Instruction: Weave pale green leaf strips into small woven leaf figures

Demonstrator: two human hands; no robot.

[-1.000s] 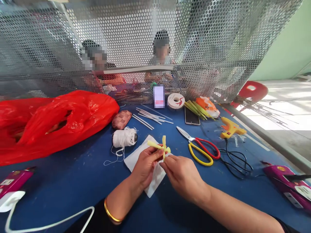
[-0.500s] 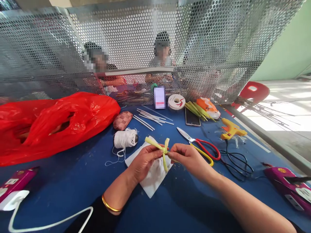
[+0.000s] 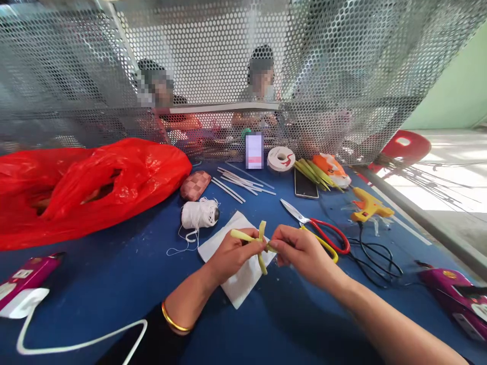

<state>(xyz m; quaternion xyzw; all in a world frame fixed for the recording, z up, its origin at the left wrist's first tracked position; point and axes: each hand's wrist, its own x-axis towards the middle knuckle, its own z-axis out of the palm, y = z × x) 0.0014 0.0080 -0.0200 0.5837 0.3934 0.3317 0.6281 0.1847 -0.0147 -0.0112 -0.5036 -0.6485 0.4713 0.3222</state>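
Between my hands is a small cross-shaped piece of folded yellow-green strips (image 3: 262,230), its arms sticking out in several directions. My left hand (image 3: 236,256) is closed on its middle, thumb pressed near the crossing. With thumb and forefinger, my right hand (image 3: 299,249) pinches the arm that points right; its tip is hidden by the fingers. Below the hands lies a white paper towel (image 3: 238,289) on the blue table (image 3: 160,284). Just right of my right hand are scissors (image 3: 315,225) with red and yellow handles.
Left stand a white thread spool (image 3: 198,214), a checkered pouch (image 3: 195,185) and a red plastic bag (image 3: 152,172). Farther back lie white strips (image 3: 247,181), a ribbon roll (image 3: 280,159), a phone (image 3: 305,183) and green strips (image 3: 314,173). A yellow glue gun (image 3: 369,204) and purple power strip (image 3: 452,291) are right.
My left thumb has slid right over the crossing of the strips, covering more of it. My right hand still pinches the right arm. The whole view has shifted slightly.
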